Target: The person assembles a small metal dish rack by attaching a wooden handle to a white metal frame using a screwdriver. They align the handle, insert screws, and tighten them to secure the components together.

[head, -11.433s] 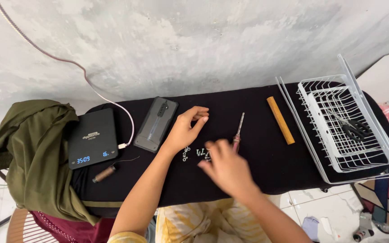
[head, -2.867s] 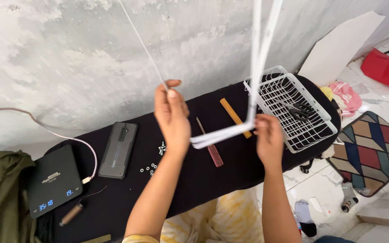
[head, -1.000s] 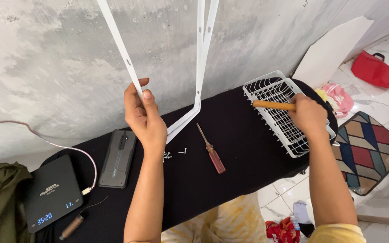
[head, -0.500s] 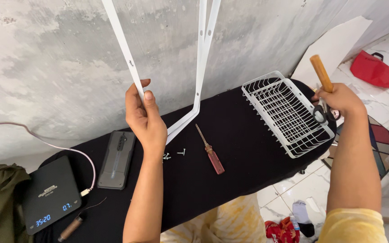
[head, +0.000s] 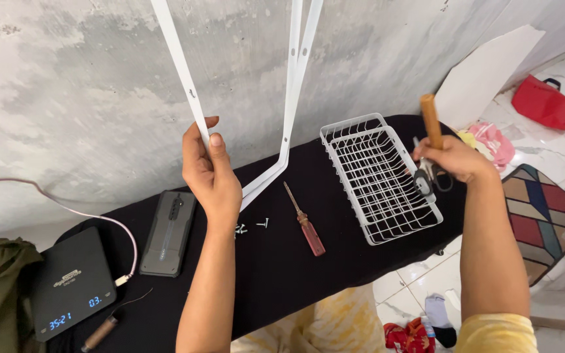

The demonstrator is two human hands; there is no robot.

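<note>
A black cloth-covered table (head: pixel 276 261) runs along a mottled grey wall. Above it rise long white flat metal bracket strips (head: pixel 292 98), bent at the bottom just over the cloth; the left hand (head: pixel 210 173) grips one strip, thumb pressed against fingers around it. A white wire rack basket (head: pixel 377 176) lies at the table's right end. The right hand (head: pixel 452 160) hovers just beside the basket's right edge, fingers closed around an upright brown wooden tool handle (head: pixel 431 121), with dark metal parts below the fist. A red-handled screwdriver (head: pixel 305 222) lies between strips and basket; small loose screws (head: pixel 250 227) lie near the left wrist.
</note>
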